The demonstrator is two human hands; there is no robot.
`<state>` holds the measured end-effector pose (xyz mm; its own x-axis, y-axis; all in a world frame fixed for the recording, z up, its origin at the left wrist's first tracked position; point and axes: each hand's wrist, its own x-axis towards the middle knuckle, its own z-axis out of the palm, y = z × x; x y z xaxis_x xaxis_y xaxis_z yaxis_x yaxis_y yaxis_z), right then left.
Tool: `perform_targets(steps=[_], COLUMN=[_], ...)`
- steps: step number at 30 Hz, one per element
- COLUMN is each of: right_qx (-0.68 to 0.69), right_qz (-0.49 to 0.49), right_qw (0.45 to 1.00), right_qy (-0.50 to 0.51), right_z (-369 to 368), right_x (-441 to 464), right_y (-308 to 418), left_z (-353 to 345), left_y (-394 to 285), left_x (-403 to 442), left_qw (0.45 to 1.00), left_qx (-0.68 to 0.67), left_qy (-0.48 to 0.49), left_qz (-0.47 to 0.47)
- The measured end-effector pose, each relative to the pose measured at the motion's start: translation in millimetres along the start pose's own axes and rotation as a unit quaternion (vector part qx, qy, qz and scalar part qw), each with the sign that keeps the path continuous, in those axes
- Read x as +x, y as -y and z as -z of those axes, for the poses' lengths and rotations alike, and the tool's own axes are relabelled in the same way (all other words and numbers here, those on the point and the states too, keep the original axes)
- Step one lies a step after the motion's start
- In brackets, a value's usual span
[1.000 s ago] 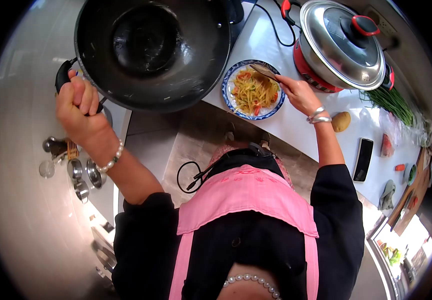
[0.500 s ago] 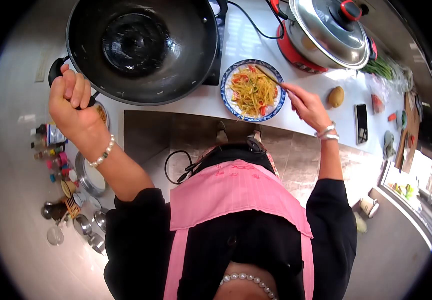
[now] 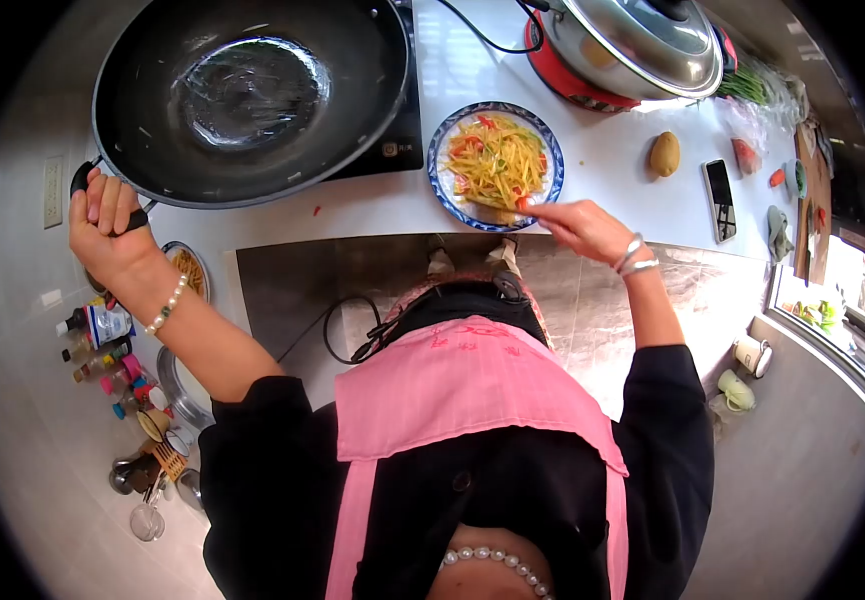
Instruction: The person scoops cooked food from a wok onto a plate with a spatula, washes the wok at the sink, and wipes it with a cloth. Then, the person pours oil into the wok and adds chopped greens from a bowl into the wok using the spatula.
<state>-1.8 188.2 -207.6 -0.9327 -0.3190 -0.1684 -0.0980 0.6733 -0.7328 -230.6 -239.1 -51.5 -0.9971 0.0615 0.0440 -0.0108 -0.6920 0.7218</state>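
Observation:
My left hand [image 3: 111, 228] is closed around the side handle of a large black wok [image 3: 353, 110]. A few pale shreds and an oily sheen show inside it. On the counter to its right, a blue-rimmed plate [image 3: 436, 170] holds a heap of shredded yellow vegetable [image 3: 503, 162] with red pieces. My right hand [image 3: 591, 232] grips a slim brown utensil [image 3: 493, 207] at the plate's near edge, its tip against the shreds. The kind of utensil is not clear.
An induction cooker [image 3: 393, 152] lies under the wok. A lidded steel pot [image 3: 598, 55] stands at the back right. Nearer are a potato [image 3: 665, 155] and a phone [image 3: 721, 200]. At left, several bottles [image 3: 103, 325] stand near another plate of food [image 3: 191, 270].
My right hand has brought the utensil from the plate's far right side to its near edge. The whole view has shifted a little; my left hand keeps its hold on the wok handle.

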Motion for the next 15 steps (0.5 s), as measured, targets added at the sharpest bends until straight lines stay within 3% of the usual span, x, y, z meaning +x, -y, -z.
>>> perform_targets(steps=[3,8,12,15], right_qx=[0.025,0.057,0.011,0.038], right_qz=[-0.025,-0.108,-0.032,-0.049], right_qw=[0.999,0.99,0.999,0.997], right_qy=[0.011,0.065,0.028,0.035], right_z=[7,21,22,33], right_x=[4,-22,-8,-8], right_y=[4,17,-13,-8], left_z=[23,45,63,107], left_y=[-3,-3,1,6], left_x=[12,18,12,11], left_qw=[0.999,0.998,0.993,0.985], left_qx=[-0.013,-0.036,-0.054,-0.097], left_qy=[-0.047,-0.037,-0.087,-0.099], left_qz=[0.011,0.048,0.063,0.1])
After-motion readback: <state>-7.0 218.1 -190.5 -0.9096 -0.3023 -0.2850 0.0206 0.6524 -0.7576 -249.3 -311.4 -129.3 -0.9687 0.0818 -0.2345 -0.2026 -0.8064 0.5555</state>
